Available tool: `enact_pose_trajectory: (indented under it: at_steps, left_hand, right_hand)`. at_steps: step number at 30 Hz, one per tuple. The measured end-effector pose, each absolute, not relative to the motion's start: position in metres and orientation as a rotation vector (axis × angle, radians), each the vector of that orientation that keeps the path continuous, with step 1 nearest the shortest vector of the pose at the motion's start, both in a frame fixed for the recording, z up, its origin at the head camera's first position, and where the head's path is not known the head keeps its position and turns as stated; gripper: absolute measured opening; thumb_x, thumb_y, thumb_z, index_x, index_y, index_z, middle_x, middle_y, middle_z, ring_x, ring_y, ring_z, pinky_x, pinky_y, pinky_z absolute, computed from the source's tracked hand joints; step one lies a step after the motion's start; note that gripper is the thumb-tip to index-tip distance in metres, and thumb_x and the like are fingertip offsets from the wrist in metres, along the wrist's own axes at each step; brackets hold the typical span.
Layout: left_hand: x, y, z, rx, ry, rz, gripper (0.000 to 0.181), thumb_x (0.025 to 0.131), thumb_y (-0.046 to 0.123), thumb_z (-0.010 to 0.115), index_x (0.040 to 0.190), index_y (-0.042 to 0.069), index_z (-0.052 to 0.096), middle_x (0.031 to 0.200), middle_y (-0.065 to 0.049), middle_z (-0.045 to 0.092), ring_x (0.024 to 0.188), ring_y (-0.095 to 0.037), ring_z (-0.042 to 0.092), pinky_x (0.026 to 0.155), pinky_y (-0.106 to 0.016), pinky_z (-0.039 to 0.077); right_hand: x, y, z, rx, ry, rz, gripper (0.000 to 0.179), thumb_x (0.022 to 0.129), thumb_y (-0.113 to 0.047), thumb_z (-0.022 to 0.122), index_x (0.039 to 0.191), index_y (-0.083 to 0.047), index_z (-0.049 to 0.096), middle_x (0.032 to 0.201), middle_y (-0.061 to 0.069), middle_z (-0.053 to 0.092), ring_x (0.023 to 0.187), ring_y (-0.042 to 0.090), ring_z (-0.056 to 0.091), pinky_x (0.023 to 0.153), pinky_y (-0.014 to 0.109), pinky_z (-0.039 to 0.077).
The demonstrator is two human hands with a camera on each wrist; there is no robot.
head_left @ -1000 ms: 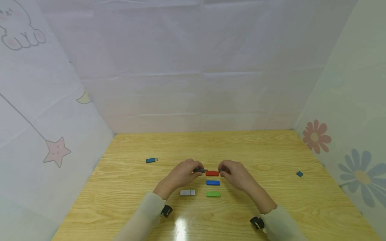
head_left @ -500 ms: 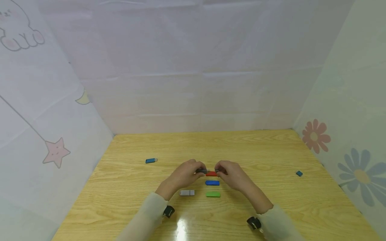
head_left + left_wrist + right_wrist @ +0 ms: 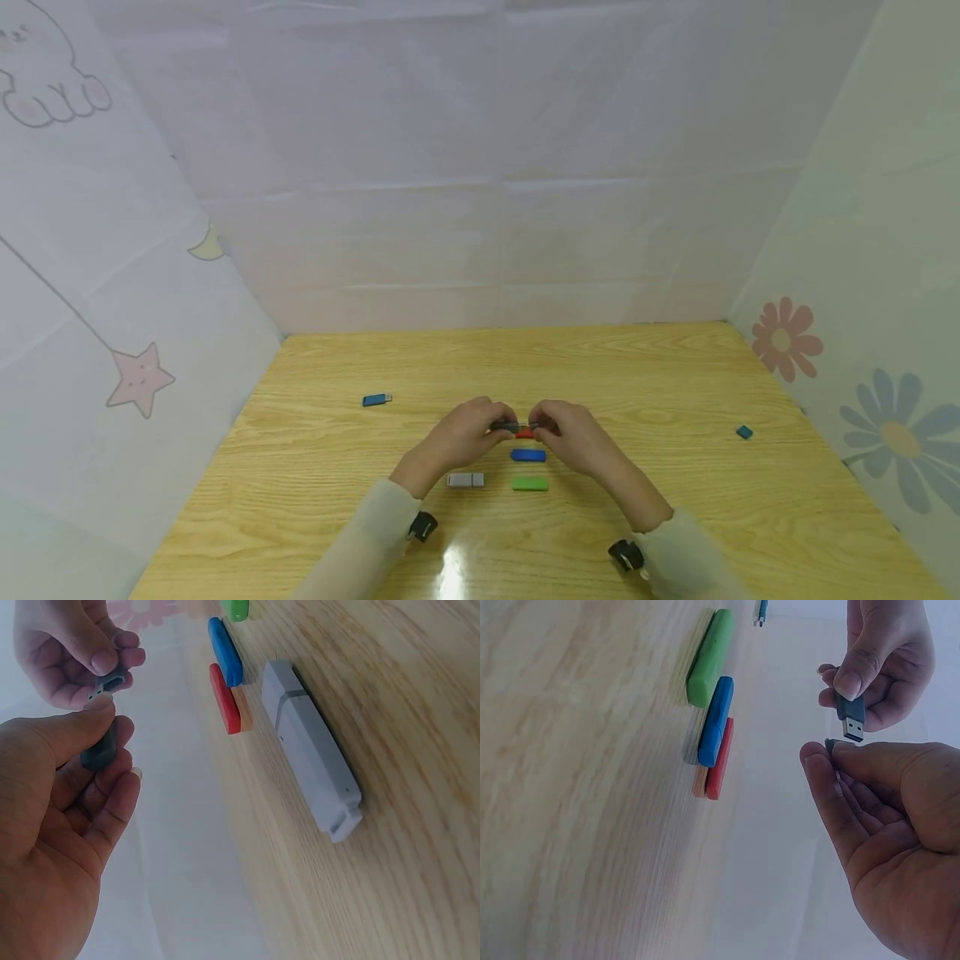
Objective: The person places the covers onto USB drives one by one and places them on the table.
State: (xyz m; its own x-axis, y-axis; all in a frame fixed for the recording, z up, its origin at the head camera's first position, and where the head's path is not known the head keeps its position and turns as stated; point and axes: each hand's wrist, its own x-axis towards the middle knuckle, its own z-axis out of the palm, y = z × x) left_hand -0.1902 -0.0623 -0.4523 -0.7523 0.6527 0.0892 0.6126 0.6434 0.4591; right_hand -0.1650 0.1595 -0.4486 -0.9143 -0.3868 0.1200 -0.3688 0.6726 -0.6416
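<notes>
My left hand pinches a dark grey USB flash drive, its metal plug bare and pointing toward my right hand. Between thumb and forefinger, the right hand holds the drive's small dark cap. In the right wrist view, the plug's tip is close to the cap, and a small gap shows. Both hands hover over a red flash drive, which they partly hide in the head view. Nearer the person lie a blue flash drive and a green flash drive.
A silver-grey capped flash drive lies left of the green one. Far left on the wooden table is a teal-blue flash drive with a bare plug. A small teal-blue cap sits far right. Cloth walls surround the table.
Both hands have drawn toward each other, bringing the dark drive's plug and the cap closer together. More of the red drive is now covered. The other items have stayed put.
</notes>
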Motion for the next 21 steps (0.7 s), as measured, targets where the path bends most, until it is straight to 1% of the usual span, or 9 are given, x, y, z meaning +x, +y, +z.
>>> enact_pose_trajectory:
  at_steps: [2,9,15,21]
  left_hand:
    - [-0.1899,-0.062,-0.4518,1.068,2.771,0.721,0.018,0.099,0.026,0.067,0.115,0.018,0.069,0.101,0.007,0.064,0.088,-0.005,0.057,0.076,-0.021,0.053]
    - [-0.1895,-0.0607,-0.4511,1.075,2.775,0.714,0.018,0.1,0.026,0.066,0.115,0.017,0.069,0.101,0.006,0.064,0.088,-0.005,0.056,0.076,-0.021,0.052]
    - [-0.1888,-0.0606,-0.4506,1.067,2.777,0.719,0.017,0.099,0.025,0.066,0.114,0.017,0.069,0.1,0.006,0.064,0.087,-0.005,0.056,0.076,-0.02,0.052]
    - [-0.1886,-0.0614,-0.4514,1.058,2.776,0.722,0.016,0.099,0.025,0.067,0.113,0.018,0.069,0.099,0.007,0.063,0.087,-0.004,0.056,0.076,-0.021,0.052]
  right_hand:
    - [-0.1653,0.1588,-0.4488,-0.635,2.844,-1.086,0.008,0.097,-0.007,0.068,0.104,-0.01,0.069,0.094,-0.001,0.07,0.084,0.011,0.065,0.072,0.029,0.056]
    - [-0.165,0.1578,-0.449,-0.681,2.85,-1.094,0.007,0.097,-0.01,0.069,0.104,-0.012,0.068,0.093,0.002,0.069,0.083,0.01,0.064,0.072,0.027,0.055]
    - [-0.1643,0.1579,-0.4491,-0.714,2.853,-1.123,0.007,0.096,-0.008,0.07,0.102,-0.01,0.068,0.091,0.001,0.069,0.082,0.01,0.065,0.071,0.027,0.056]
    - [-0.1643,0.1568,-0.4493,-0.705,2.839,-1.133,0.006,0.097,-0.01,0.069,0.103,-0.01,0.068,0.092,0.004,0.07,0.082,0.01,0.065,0.071,0.025,0.056]
